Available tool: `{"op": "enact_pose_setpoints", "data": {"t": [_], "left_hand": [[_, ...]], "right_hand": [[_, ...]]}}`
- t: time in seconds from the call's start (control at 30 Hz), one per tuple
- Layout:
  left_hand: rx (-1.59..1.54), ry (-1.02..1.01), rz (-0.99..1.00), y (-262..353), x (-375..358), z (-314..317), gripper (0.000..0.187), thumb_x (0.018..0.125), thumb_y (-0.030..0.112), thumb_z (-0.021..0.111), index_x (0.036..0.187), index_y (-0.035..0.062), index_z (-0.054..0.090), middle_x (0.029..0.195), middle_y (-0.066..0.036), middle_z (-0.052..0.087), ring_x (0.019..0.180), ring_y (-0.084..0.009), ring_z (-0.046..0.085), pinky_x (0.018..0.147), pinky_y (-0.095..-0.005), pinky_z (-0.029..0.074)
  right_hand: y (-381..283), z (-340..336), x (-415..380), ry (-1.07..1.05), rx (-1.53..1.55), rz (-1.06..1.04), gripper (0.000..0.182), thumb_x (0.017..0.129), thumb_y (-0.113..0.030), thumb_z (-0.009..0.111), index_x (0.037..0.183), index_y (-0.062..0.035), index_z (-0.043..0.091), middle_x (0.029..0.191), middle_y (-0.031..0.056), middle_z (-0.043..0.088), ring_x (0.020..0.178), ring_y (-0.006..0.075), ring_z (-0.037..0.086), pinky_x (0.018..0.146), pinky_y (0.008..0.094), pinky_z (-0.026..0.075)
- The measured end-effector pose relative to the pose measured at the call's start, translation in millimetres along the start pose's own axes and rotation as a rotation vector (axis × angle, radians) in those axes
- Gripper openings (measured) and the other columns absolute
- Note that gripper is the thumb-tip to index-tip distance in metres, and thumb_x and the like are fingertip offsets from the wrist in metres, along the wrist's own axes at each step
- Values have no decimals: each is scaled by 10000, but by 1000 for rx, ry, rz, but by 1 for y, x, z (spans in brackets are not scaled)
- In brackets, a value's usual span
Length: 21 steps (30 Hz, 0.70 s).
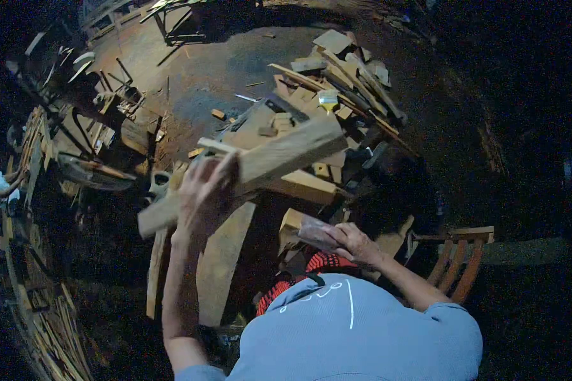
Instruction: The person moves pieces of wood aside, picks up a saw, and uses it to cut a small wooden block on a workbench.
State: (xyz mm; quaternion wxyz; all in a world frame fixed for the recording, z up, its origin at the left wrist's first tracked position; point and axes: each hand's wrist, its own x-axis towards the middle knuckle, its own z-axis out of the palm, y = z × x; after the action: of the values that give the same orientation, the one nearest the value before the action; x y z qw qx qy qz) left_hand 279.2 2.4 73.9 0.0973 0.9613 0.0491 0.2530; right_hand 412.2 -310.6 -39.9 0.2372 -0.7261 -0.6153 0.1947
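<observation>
A thick wooden board (292,152) slants across the middle of the view, slightly smeared by motion. My left hand (203,187) is wrapped around it near its lower left end. Lower right, my right hand (356,243) is closed on a flat greyish piece (321,233) with a dull, streaked surface. That piece overlaps the square end of a wooden block (291,222) in this view; I cannot tell whether the two are one tool. Beneath the board lies another wooden beam (308,186), partly covered by it.
Beyond the board, a paintbrush (328,100) and a handsaw (283,105) lie among a heap of wood offcuts (356,76). A wide plank (225,267) runs below my left forearm. At right stands a slatted wooden chair (454,260). Another person (5,189) is at far left.
</observation>
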Motion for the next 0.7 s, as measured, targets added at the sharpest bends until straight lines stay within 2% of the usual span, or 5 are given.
{"op": "enact_pose_setpoints", "data": {"t": [0.17, 0.23, 0.37, 0.53, 0.7], "left_hand": [[58, -246, 176, -13, 117, 138, 541, 705, 353, 569, 1187, 177, 395, 914, -84, 460, 850, -252, 440, 708, -345, 359], [116, -437, 166, -25, 148, 196, 543, 724, 340, 547, 1220, 242, 349, 983, -87, 453, 885, -248, 435, 712, -348, 355], [324, -567, 263, -73, 156, 307, 555, 740, 286, 532, 1247, 249, 308, 1097, -121, 411, 977, -266, 421, 746, -375, 352], [129, -709, 104, -50, 167, 310, 637, 644, 241, 611, 1221, 261, 342, 1076, -117, 411, 994, -279, 411, 767, -407, 338], [155, -884, 27, -47, 169, 314, 578, 668, 196, 567, 1209, 254, 374, 1032, -132, 446, 975, -296, 430, 826, -402, 337]], "right_hand": [[62, -23, -12, -301, 176, 402, 658, 673, -201, 612, 1255, -163, 307, 988, 167, 451, 908, 331, 458, 790, 396, 389], [95, -24, -18, 75, 228, 116, 639, 681, -196, 610, 1249, -162, 321, 985, 153, 452, 899, 319, 459, 795, 387, 387], [141, -64, -24, 168, 276, 144, 614, 683, -194, 611, 1236, -158, 345, 989, 139, 452, 891, 311, 461, 800, 376, 385], [184, -99, -29, 79, 329, 283, 607, 676, -192, 616, 1226, -152, 362, 1014, 129, 449, 928, 310, 443, 813, 375, 379], [219, -122, -7, 24, 326, 151, 604, 694, -184, 611, 1233, -147, 342, 1002, 138, 449, 940, 314, 437, 811, 381, 384]]}}
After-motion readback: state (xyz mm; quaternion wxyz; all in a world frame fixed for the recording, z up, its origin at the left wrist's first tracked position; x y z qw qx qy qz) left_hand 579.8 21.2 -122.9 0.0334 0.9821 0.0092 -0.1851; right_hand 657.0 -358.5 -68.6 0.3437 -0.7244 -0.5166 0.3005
